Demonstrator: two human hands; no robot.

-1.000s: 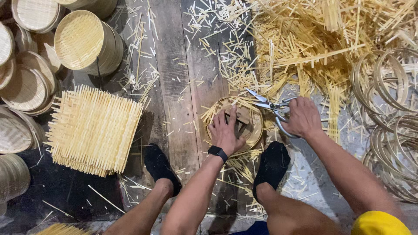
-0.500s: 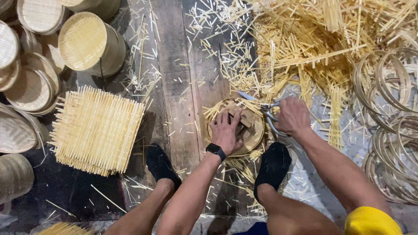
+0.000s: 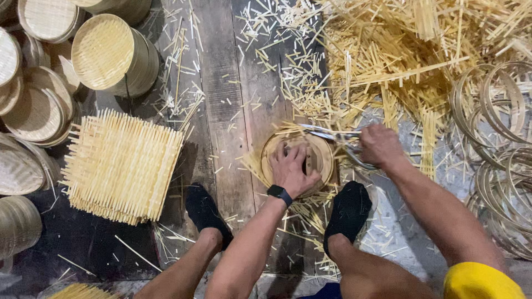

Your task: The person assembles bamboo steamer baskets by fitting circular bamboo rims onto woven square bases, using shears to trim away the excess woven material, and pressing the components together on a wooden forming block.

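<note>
**A:** What have the hands got?

**B:** From where I sit, my left hand [image 3: 291, 171] lies flat on a round bamboo tray [image 3: 299, 158] on the floor planks [image 3: 233, 99], fingers spread and pressing down, not pinching anything. There's a black watch [image 3: 280, 194] on that wrist.

**A:** And the other one?

**B:** My right hand [image 3: 379, 145] is closed around the handles of a pair of scissors [image 3: 332, 135]. The blades lie across the far rim of the tray, among the strip ends that stick out there. I can't tell whether the blades are apart or together.

**A:** Where's the tray exactly?

**B:** Between my two feet in black socks [image 3: 348, 213], just beyond the toes.

**A:** What's around it?

**B:** A square woven mat [image 3: 119, 166] with loose ends lies to the left, well apart. Finished round baskets [image 3: 108, 52] are stacked at the far left. A heap of cut strips [image 3: 399, 50] covers the floor ahead and to the right, and thin hoops [image 3: 499, 138] lie piled on the right edge.
</note>
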